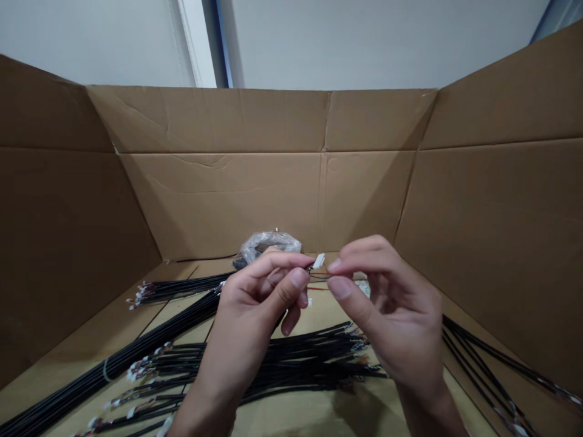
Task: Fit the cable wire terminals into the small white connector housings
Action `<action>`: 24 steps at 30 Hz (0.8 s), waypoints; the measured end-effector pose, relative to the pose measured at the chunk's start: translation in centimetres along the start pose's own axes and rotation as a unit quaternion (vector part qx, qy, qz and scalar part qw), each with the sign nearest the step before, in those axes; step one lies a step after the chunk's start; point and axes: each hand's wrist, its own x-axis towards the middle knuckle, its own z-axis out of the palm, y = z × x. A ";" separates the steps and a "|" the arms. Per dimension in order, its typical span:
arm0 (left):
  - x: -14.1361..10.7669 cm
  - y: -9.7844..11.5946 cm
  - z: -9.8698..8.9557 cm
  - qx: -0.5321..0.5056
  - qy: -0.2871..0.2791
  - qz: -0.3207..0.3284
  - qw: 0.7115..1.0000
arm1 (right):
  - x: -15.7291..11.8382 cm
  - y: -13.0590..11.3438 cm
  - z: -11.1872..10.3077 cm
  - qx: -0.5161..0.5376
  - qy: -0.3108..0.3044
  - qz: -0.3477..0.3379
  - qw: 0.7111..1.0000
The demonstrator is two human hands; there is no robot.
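Observation:
Between the thumb and forefinger of my left hand (259, 303) is a small white connector (319, 261), its tip poking out toward the right. Thin wires (319, 275), one of them orange, run from it to my right hand (387, 297), whose thumb and forefinger pinch their far end. Both hands are raised over the cardboard surface, close together. Below them lies a spread of black cables (305, 358) with white connectors on the left ends and bare coloured wires on the right. The fingers hide part of the connector's wiring.
A tied bundle of black cables (113, 358) runs along the left, with another cable group (182, 288) behind it. A clear plastic bag (271, 244) sits at the back. More cables (492, 364) lie on the right. Tall cardboard walls (228, 200) enclose three sides.

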 end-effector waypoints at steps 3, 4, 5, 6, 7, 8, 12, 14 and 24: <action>0.1 0.0 -0.1 -0.003 0.019 -0.002 1.000 | -0.3 -0.1 0.0 -0.086 0.020 -0.060 0.994; 0.1 0.1 -0.1 -0.009 0.026 -0.005 1.000 | -0.4 -0.1 0.0 -0.113 0.026 -0.073 0.991; 0.1 0.2 -0.1 -0.023 0.032 -0.010 0.999 | -0.5 -0.1 0.1 -0.136 0.031 -0.080 0.987; 0.2 0.3 -0.2 -0.040 0.034 -0.018 0.998 | -0.6 -0.1 0.1 -0.152 0.033 -0.080 0.985; 0.2 0.4 -0.2 -0.059 0.033 -0.027 0.997 | -0.6 0.0 0.2 -0.159 0.035 -0.076 0.984; 0.3 0.6 -0.2 -0.076 0.031 -0.036 0.996 | -0.6 0.0 0.2 -0.158 0.034 -0.066 0.985; 0.5 1.2 -0.5 -0.108 0.011 -0.059 0.992 | -0.2 0.6 0.4 -0.088 0.015 0.019 0.996; 0.6 1.3 -0.6 -0.120 0.003 -0.068 0.990 | 0.1 1.0 0.6 -0.039 0.001 0.077 0.996; 0.9 0.8 -0.6 -0.123 0.001 -0.077 0.989 | 0.5 2.2 0.8 0.100 -0.020 0.174 0.979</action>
